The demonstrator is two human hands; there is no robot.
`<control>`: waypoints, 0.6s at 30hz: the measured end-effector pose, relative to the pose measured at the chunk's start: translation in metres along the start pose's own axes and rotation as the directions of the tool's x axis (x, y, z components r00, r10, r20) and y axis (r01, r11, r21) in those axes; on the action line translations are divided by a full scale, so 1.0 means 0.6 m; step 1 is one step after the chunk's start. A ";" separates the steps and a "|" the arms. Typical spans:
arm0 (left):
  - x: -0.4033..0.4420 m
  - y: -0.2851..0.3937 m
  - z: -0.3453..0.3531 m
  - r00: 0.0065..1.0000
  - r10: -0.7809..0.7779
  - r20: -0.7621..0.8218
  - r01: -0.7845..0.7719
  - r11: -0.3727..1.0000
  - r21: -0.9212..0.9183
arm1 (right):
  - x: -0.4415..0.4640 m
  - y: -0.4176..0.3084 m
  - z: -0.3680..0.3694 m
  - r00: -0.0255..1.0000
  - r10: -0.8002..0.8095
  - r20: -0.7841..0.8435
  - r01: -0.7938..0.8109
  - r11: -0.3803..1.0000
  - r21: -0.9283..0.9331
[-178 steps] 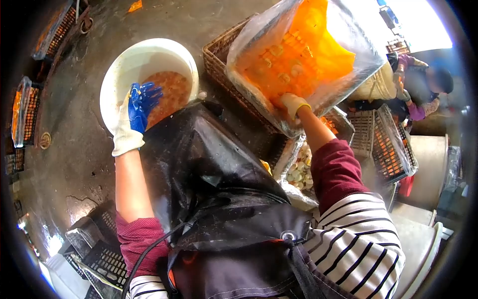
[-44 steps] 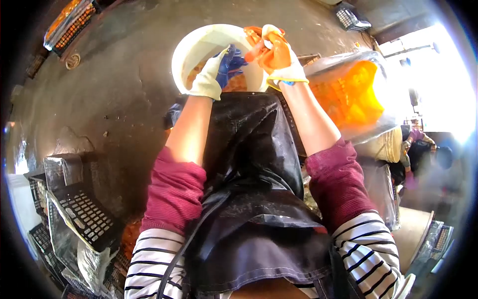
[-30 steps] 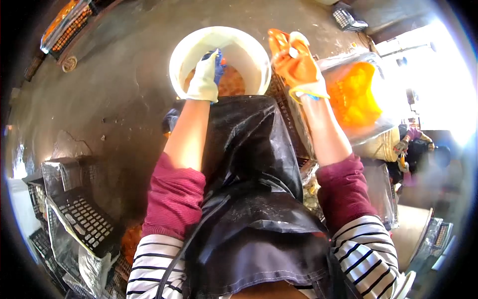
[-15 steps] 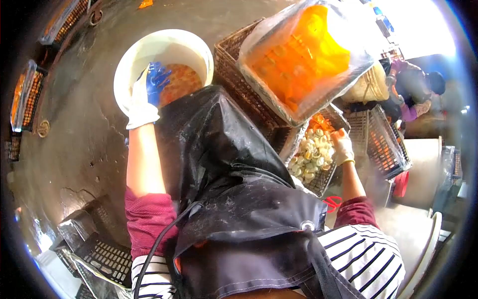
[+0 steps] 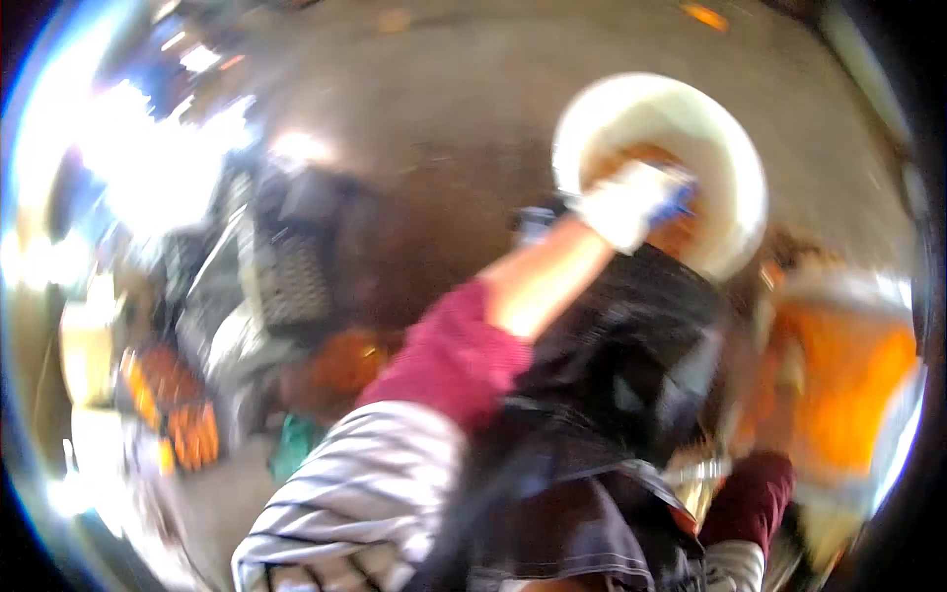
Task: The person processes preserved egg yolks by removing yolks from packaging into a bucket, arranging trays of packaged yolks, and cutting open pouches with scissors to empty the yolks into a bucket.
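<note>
My left hand, in a white glove with blue on the fingers, reaches over the white bucket. Orange-brown contents lie in the bottom of the bucket, close below the fingers. Motion smears those fingers, so their grip does not show. My right hand is a faint blur at the right, near a plastic-lined crate with bright orange contents. Whether it touches the crate or holds anything cannot be made out. A small patch of pale pieces shows beside my right sleeve.
A black apron covers my lap beside the bucket. Dark perforated crates stand at the left, with a crate of orange pieces below them. A green object lies near my left sleeve. Wet floor stretches behind.
The view has swung left, so the bucket and orange crate appear farther right. My left hand is still over the bucket. My right hand, earlier at the shells, is now blurred near the orange crate.
</note>
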State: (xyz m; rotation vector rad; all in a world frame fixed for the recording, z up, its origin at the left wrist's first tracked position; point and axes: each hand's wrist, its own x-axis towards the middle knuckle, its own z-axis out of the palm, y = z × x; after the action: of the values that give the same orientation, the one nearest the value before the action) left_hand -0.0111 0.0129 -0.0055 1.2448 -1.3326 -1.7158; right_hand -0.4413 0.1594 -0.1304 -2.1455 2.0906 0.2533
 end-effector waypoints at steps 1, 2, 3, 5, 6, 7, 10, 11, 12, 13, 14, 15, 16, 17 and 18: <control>-0.001 0.013 0.005 0.998 -0.054 -0.020 0.053 0.998 -0.041 | 0.039 0.007 0.026 0.999 0.046 0.020 -0.047 0.997 0.059; 0.002 0.023 0.009 0.993 -0.108 -0.040 0.104 0.991 -0.085 | 0.062 0.004 0.041 0.995 0.091 0.047 -0.095 0.990 0.106; 0.008 0.031 0.011 0.985 -0.161 -0.060 0.152 0.980 -0.130 | 0.081 0.015 0.059 0.988 0.138 0.067 -0.147 0.976 0.162; 0.017 0.015 0.016 0.995 -0.090 -0.050 0.081 0.982 -0.171 | 0.093 0.034 0.086 0.969 0.222 0.112 -0.245 0.926 0.287; 0.032 -0.010 0.021 0.993 -0.120 -0.003 0.115 0.957 -0.265 | 0.093 0.049 0.095 0.955 0.266 0.133 -0.297 0.873 0.386; 0.030 -0.002 0.016 0.997 -0.081 -0.006 0.078 0.975 -0.208 | 0.094 0.055 0.106 0.938 0.306 0.162 -0.344 0.779 0.523; 0.038 -0.015 0.017 0.997 0.050 -0.050 -0.054 0.996 -0.074 | 0.072 0.067 0.112 0.870 0.392 0.298 -0.426 0.296 0.855; 0.040 -0.015 0.020 0.994 0.089 -0.060 -0.094 0.992 -0.079 | 0.062 0.067 0.106 0.847 0.396 0.355 -0.430 0.115 0.896; 0.044 -0.021 0.021 0.990 0.126 -0.070 -0.132 0.988 -0.085 | 0.047 0.067 0.098 0.824 0.389 0.412 -0.427 -0.052 0.903; 0.063 -0.044 0.024 0.982 0.166 -0.094 -0.165 0.986 0.020 | 0.036 0.064 0.091 0.816 0.367 0.446 -0.416 -0.162 0.895; 0.064 -0.046 0.022 0.975 0.189 -0.114 -0.173 0.975 0.137 | 0.027 0.063 0.082 0.816 0.344 0.465 -0.399 -0.247 0.883; 0.062 -0.047 0.020 0.968 0.214 -0.132 -0.177 0.952 0.249 | 0.015 0.061 0.072 0.823 0.317 0.471 -0.388 -0.293 0.874; 0.063 -0.049 0.022 0.960 0.241 -0.145 -0.176 0.918 0.356 | 0.008 0.064 0.057 0.828 0.324 0.457 -0.388 -0.257 0.885; 0.085 -0.071 0.025 0.941 0.317 -0.114 -0.238 0.866 0.440 | 0.010 0.062 0.041 0.852 0.315 0.417 -0.379 -0.177 0.908; 0.098 -0.080 0.029 0.936 0.335 -0.112 -0.256 0.861 0.439 | 0.013 0.059 0.020 0.879 0.306 0.367 -0.358 -0.088 0.930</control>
State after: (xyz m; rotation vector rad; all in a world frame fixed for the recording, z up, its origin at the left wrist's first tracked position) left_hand -0.0453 -0.0189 -0.0681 1.3041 -1.7328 -1.1026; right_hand -0.4769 0.1535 -0.1430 -0.6242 1.6701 -0.9436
